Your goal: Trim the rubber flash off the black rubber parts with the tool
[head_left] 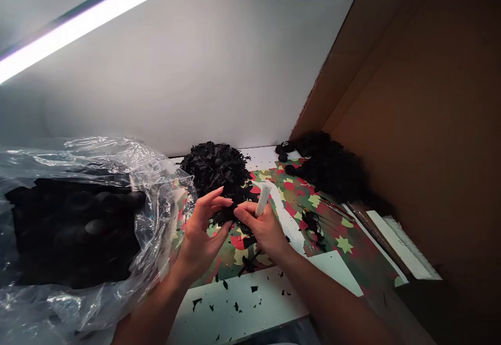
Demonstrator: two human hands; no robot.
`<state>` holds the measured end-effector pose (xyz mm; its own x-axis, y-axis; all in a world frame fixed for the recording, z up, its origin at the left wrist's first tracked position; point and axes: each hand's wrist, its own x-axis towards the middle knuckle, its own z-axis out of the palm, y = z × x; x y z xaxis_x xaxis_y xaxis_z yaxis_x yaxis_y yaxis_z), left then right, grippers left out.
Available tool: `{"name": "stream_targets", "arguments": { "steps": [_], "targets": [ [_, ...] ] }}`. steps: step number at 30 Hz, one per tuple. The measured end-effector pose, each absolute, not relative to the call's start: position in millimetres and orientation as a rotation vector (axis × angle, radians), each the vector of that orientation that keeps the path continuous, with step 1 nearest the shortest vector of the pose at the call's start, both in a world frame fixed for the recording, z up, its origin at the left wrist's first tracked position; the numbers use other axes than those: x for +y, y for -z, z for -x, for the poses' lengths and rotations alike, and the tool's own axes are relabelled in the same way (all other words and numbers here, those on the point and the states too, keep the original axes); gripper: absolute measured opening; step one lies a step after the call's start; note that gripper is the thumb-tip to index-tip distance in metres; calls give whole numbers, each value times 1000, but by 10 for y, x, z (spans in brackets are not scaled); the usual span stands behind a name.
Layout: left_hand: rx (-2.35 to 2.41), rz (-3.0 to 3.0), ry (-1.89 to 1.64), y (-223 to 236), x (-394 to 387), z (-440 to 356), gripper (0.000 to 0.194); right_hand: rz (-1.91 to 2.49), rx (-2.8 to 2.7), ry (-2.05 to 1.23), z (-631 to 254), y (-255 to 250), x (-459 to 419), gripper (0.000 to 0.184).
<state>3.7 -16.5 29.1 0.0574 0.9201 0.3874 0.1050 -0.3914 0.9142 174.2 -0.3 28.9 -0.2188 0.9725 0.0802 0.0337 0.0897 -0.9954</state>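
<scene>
In the middle of the head view, my left hand [199, 230] curves its fingers and thumb around a small black piece [227, 214]. It looks soft and rounded, though its outline blends into the dark scraps behind. My right hand [266, 227] is closed, its thumb and forefinger tips touching the same piece from the right. A white-handled tool [263, 200] sticks up from the right fist; its working end is hidden. Just beyond the hands rises a heap of black flakes and trimmings [214, 165].
At left, a clear plastic bag [152, 214] holds black rounded pieces [94, 225]. A pile of black pieces [332, 167] lies at the back right by a cardboard wall [438, 126]. Thin tools [336, 209] rest on the patterned sheet [344, 246]. Scraps dot a white board [242, 303].
</scene>
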Motion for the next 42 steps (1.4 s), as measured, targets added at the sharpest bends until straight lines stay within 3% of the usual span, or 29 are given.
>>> {"name": "stream_targets", "arguments": {
  "steps": [6, 15, 23, 29, 37, 42],
  "targets": [
    [1179, -1346, -1314, -310, -128, -19, 32, 1037, -1535, -1151, -1703, -414, -102, 46],
    [924, -873, -1380, -163, -99, -52, 34, 829, -1091, -1633, -1669, -272, -73, 57],
    [1129, -1512, -1474, -322, -139, -31, 25, 755, -933, -1783, -1650, -337, -54, 65],
    [1168, -1965, -1571, -347, -139, 25, 19, 813, -972, -1712, -1623, -295, -54, 53],
    [1245, -2021, -1583, -414, -115, 88, 11, 871, -861, -1450, -1776, -332, 63, 35],
    [1196, -2099, -1511, -446, -125, 96, 10, 828, -1097, -1089, -1927, -362, 93, 55]
  ]
}}
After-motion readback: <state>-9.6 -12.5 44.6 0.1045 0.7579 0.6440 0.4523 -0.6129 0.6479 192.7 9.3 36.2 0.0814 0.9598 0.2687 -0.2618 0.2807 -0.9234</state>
